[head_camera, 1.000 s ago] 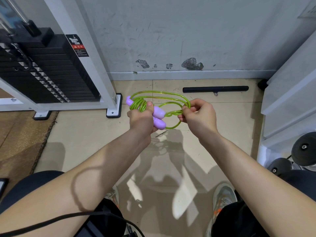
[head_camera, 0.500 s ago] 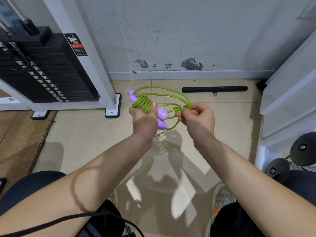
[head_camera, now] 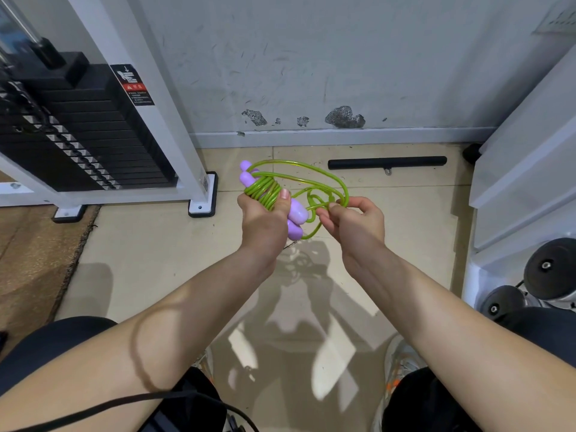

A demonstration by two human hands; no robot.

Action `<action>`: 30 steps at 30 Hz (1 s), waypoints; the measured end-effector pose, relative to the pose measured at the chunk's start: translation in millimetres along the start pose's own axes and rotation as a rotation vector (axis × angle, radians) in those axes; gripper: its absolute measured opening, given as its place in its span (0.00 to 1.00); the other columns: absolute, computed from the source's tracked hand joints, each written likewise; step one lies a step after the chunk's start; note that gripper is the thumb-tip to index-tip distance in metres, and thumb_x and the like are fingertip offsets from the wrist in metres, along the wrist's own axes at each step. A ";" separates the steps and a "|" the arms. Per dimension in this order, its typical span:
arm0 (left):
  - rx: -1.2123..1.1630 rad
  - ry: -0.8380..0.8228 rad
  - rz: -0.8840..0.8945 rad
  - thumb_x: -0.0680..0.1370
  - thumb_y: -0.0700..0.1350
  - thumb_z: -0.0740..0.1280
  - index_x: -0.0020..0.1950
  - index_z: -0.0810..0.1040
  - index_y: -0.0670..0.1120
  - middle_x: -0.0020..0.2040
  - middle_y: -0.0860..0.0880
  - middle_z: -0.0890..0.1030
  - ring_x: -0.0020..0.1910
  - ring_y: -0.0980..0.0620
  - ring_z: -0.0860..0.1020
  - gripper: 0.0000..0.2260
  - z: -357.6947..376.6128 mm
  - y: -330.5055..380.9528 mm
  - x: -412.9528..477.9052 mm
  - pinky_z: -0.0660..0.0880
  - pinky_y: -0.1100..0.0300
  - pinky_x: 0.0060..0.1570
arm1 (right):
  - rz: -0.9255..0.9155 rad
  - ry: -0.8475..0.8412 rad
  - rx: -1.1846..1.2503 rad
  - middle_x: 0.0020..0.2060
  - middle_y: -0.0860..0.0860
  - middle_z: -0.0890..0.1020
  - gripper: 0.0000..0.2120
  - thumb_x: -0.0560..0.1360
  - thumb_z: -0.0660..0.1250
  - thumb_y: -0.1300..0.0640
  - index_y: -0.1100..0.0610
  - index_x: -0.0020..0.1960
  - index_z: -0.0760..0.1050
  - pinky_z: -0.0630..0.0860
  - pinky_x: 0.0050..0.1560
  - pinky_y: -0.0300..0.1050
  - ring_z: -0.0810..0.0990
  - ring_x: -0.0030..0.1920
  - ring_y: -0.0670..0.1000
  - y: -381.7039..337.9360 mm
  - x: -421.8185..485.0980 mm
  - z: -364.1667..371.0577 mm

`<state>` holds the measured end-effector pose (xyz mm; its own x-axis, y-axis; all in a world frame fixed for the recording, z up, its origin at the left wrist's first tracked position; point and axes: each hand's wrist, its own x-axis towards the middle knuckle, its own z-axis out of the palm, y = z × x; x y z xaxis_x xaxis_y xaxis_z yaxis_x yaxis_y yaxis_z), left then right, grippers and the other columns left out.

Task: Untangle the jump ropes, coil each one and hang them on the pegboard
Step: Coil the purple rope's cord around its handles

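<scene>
Firstly, at far left we list a black weight stack [head_camera: 87, 135] in a white machine frame [head_camera: 156, 104], whose foot stands on the tiled floor [head_camera: 140, 251] beside a brown mat [head_camera: 28, 269].

Next, near centre, we record the left hand [head_camera: 265, 222], held above the floor. Its fingers are curled round two purple handles [head_camera: 297, 215], which lie side by side. Several turns of the green jump rope [head_camera: 265, 190] are wound tightly round the handles, and the thumb presses on those turns. The handles' ends stick out above and below the fist.

From that bundle we note loose green loops arching over to the right hand [head_camera: 358, 222]. This hand pinches a small tangle of the cord between thumb and curled fingertips, just beside the lower handle ends.

Beyond the hands, a black bar [head_camera: 386, 162] lies on the floor near the wall.

At far right we enter a white cabinet [head_camera: 530, 169], with black dumbbells [head_camera: 548, 269] below it.
</scene>
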<state>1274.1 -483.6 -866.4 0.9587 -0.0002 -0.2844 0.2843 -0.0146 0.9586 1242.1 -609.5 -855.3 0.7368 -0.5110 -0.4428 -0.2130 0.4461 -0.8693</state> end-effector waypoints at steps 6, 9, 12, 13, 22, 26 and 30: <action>0.128 0.150 0.070 0.76 0.57 0.64 0.59 0.62 0.50 0.52 0.39 0.81 0.34 0.44 0.78 0.19 1.6 3.5 -1.2 0.80 0.52 0.40 | -0.030 0.027 -0.071 0.39 0.57 0.80 0.05 0.77 0.65 0.70 0.62 0.48 0.72 0.84 0.48 0.44 0.87 0.38 0.54 -2.1 -0.1 0.3; 0.162 0.173 0.070 0.74 0.58 0.65 0.57 0.61 0.54 0.49 0.43 0.82 0.41 0.41 0.79 0.18 1.0 4.4 -1.6 0.79 0.39 0.51 | -0.067 0.045 -0.093 0.39 0.60 0.78 0.06 0.77 0.64 0.70 0.61 0.48 0.71 0.84 0.50 0.47 0.87 0.37 0.53 -0.5 -1.9 1.2; 0.186 0.163 0.076 0.76 0.56 0.66 0.58 0.62 0.53 0.48 0.43 0.81 0.41 0.40 0.80 0.18 2.3 5.1 -3.1 0.80 0.42 0.50 | -0.083 0.036 -0.028 0.40 0.59 0.76 0.06 0.78 0.63 0.69 0.60 0.47 0.70 0.83 0.49 0.44 0.87 0.38 0.53 0.5 -3.1 2.3; 0.173 0.145 0.064 0.77 0.55 0.66 0.59 0.62 0.52 0.49 0.42 0.81 0.38 0.41 0.80 0.18 2.7 5.9 -3.7 0.81 0.47 0.46 | -0.083 0.025 0.006 0.41 0.59 0.75 0.07 0.79 0.63 0.69 0.60 0.47 0.69 0.83 0.48 0.43 0.87 0.39 0.54 -0.3 -3.2 2.6; 0.045 -0.034 -0.021 0.74 0.57 0.66 0.62 0.66 0.44 0.47 0.37 0.83 0.30 0.42 0.79 0.23 4.5 0.2 -10.4 0.79 0.35 0.53 | 0.009 0.046 0.028 0.38 0.58 0.81 0.07 0.76 0.63 0.70 0.59 0.47 0.71 0.83 0.52 0.47 0.85 0.35 0.52 1.6 2.3 0.5; 0.102 -0.042 -0.002 0.74 0.55 0.66 0.60 0.64 0.45 0.48 0.36 0.82 0.29 0.43 0.78 0.21 5.3 -0.8 -12.5 0.81 0.40 0.46 | 0.132 0.029 -0.004 0.37 0.51 0.81 0.07 0.75 0.67 0.69 0.57 0.45 0.75 0.78 0.38 0.41 0.80 0.34 0.50 -2.2 5.8 -3.5; 0.149 -0.066 0.025 0.79 0.50 0.66 0.58 0.64 0.47 0.49 0.35 0.81 0.28 0.44 0.76 0.15 5.7 -3.2 -10.3 0.79 0.50 0.35 | 0.182 0.019 0.034 0.36 0.52 0.80 0.09 0.76 0.66 0.71 0.63 0.53 0.77 0.76 0.35 0.36 0.76 0.33 0.47 -6.2 12.0 -6.2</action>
<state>1263.3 -489.3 -866.6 0.9618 -0.0684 -0.2650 0.2514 -0.1619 0.9542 1248.3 -622.9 -856.7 0.6756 -0.4334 -0.5964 -0.3195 0.5570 -0.7666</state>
